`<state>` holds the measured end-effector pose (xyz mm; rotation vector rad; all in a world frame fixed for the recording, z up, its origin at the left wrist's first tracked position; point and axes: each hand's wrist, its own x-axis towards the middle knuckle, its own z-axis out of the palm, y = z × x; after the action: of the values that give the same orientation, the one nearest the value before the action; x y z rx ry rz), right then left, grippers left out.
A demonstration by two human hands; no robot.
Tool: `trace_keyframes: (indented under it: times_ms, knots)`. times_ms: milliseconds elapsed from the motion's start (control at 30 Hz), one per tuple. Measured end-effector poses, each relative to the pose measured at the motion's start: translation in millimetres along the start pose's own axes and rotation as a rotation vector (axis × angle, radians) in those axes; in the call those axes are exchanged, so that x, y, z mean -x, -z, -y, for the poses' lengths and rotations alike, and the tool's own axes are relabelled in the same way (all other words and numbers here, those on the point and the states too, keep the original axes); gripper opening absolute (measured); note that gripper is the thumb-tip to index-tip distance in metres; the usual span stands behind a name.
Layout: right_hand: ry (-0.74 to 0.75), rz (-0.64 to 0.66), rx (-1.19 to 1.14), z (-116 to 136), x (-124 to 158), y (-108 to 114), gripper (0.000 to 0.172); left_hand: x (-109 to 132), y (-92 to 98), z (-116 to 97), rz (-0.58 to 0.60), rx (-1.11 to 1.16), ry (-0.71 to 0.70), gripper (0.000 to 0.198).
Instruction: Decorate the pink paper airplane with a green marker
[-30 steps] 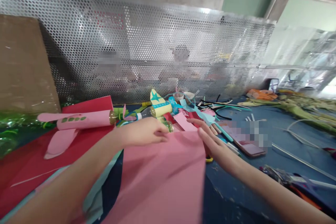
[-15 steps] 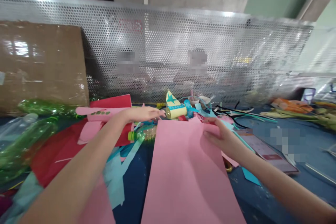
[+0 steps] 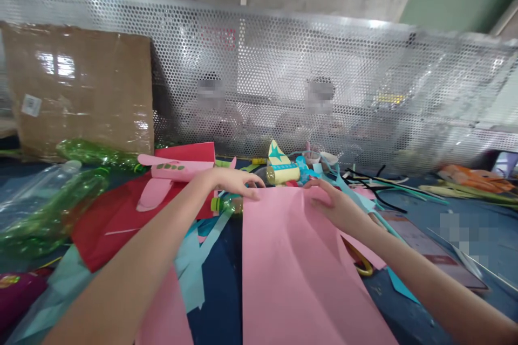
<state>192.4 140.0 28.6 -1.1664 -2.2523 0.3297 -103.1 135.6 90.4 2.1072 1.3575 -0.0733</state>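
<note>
A large pink sheet [image 3: 299,269] lies before me, its far edge slightly wavy. My left hand [image 3: 240,182] pinches the sheet's far left corner between thumb and fingers. At the far right part of that edge, my right hand [image 3: 329,199] grips the paper, with thumb and fingers on it. Just beyond the sheet stands a yellow paper-covered bottle piece [image 3: 283,173] with a blue star on its fin. A pink paper plane shape [image 3: 178,170] rests on red paper [image 3: 121,215] to the left, and a clear bottle with a green cap [image 3: 226,204] lies beside my left hand.
Green plastic bottles [image 3: 56,210] and a cardboard sheet [image 3: 84,91] are at the left. Behind runs a perforated metal screen [image 3: 259,75], with two people beyond it. Black and teal strips [image 3: 376,180], yellow-handled scissors [image 3: 360,261] and an orange item [image 3: 473,178] lie rightward.
My left hand has come down onto the sheet's far left corner and closed on it. The right hand stays on the paper. The view has turned slightly left.
</note>
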Motion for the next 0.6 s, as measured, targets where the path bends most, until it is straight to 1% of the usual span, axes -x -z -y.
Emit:
trace_keyframes:
  times_ms: [67,100,133,167,200,233,300,367,433,500,600]
  knots:
    - [0.047,-0.090,0.090,7,2,-3,0.028,-1,-1.0,3,0.001,0.003,-0.007,0.074]
    - [0.098,-0.143,0.124,13,3,-5,0.027,-2,-1.4,3,0.003,0.005,-0.011,0.073]
    - [0.156,-0.172,0.143,19,4,-7,0.028,-2,-1.7,4,0.006,0.008,-0.014,0.073]
    - [0.212,-0.165,0.146,26,5,-9,0.029,-2,-1.9,4,0.008,0.011,-0.016,0.073]
    - [0.271,-0.143,0.129,32,5,-11,0.031,-2,-2.1,4,0.009,0.014,-0.018,0.074]
    - [0.309,-0.092,0.105,38,5,-14,0.034,-3,-2.2,4,0.010,0.018,-0.019,0.075]
    - [0.312,0.006,0.106,45,2,-19,0.041,-3,-2.4,4,0.011,0.024,-0.022,0.075]
    - [0.306,0.075,0.137,45,-2,-24,0.046,-4,-2.6,6,0.013,0.030,-0.028,0.073]
    - [0.321,0.106,0.152,42,-7,-27,0.047,-4,-2.7,8,0.015,0.039,-0.033,0.073]
    - [0.334,0.123,0.147,38,-10,-28,0.047,-2,-2.7,10,0.032,0.054,-0.036,0.077]
    - [0.330,0.144,0.149,35,-12,-27,0.046,2,-2.3,12,0.098,0.084,-0.029,0.093]
